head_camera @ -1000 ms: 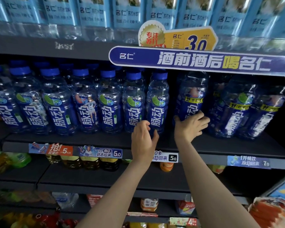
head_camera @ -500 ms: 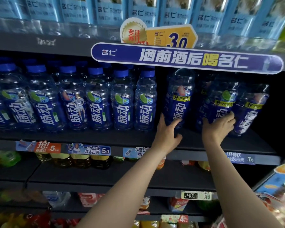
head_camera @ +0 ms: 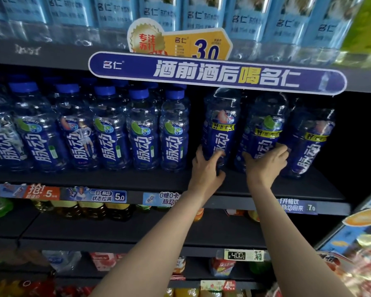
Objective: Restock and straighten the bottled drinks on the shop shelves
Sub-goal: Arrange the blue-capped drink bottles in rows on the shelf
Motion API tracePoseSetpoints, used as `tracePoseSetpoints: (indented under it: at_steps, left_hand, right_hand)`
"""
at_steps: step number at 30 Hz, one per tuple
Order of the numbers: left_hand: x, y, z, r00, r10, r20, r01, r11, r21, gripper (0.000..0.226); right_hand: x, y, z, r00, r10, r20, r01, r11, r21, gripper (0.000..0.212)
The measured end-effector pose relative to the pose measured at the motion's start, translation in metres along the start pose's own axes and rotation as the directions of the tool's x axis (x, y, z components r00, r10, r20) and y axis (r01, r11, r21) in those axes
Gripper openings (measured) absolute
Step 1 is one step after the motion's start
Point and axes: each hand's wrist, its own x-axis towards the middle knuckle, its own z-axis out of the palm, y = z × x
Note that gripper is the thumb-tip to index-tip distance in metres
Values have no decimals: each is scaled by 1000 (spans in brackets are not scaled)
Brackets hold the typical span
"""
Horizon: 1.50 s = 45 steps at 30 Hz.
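**Big bottles, both held low: a tip is the risk**

Big bottles stand three abreast at centre right of the frame, on the dark shelf (head_camera: pixel 137 181) under the blue banner (head_camera: pixel 216 73). My left hand (head_camera: pixel 208 168) has its fingers curled around the base of the left big bottle (head_camera: pixel 220 129); my right hand (head_camera: pixel 266 163) wraps the lower part of the middle big bottle (head_camera: pixel 266 133), fingers reaching toward the right big bottle (head_camera: pixel 308 142). I judge both grips sit well below the weight, so a quick pull could tilt a bottle forward off the edge. A sideways slide could knock the right bottle, or the row of smaller bottles (head_camera: pixel 174 133) to the left
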Motion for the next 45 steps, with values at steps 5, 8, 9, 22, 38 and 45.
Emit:
tracePoseSetpoints:
  at_steps: [5, 8, 9, 22, 38, 45]
  left_hand:
    - [21, 18, -3, 936, -248, -250, 182, 949, -259, 69]
    - [39, 23, -1, 917, -372, -145, 311, 893, -327, 88]
    - [42, 23, 0, 913, -390, -123, 340, 890, -303, 87]
    - [31, 26, 6, 909, -367, -199, 322, 920, -225, 84]
    - [-32, 18, -38, 919, 89, -385, -74, 996, 53, 51]
    - [-51, -43, -101, 828, -144, -542, 202, 978, 47, 42]
  right_hand:
    - [-9, -7, 9, 1000, -1, -11, 1, 1000, -1, 71]
    - [-5, 1, 3, 999, -35, 12, 35, 999, 37, 70]
    - [-4, 3, 2, 999, -47, 20, 46, 998, 39, 69]
    - [1, 5, -5, 994, -94, 62, 95, 995, -13, 65]
    - [-47, -33, -5, 889, -448, -100, 458, 875, 154, 42]
    - [-110, -64, 55, 795, -407, 450, 326, 912, 249, 82]
